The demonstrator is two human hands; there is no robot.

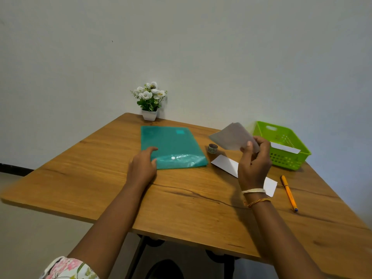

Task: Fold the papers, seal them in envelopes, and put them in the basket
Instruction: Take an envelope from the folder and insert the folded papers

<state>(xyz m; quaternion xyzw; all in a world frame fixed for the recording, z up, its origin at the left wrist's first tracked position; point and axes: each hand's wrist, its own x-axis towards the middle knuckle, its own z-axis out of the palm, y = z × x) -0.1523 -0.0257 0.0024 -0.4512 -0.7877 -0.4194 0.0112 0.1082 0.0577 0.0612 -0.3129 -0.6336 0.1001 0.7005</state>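
One paper point(231, 137) in rt hand point(254, 166) grip.

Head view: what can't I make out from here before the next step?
- White envelope on the table: its middle is hidden behind the right hand.
- Paper pinched in the right hand: folded or not, motion blur hides it.
- Green basket: only one white piece shows; the near wall hides the floor.
- Teal folder: contents unreadable; left hand covers its corner.
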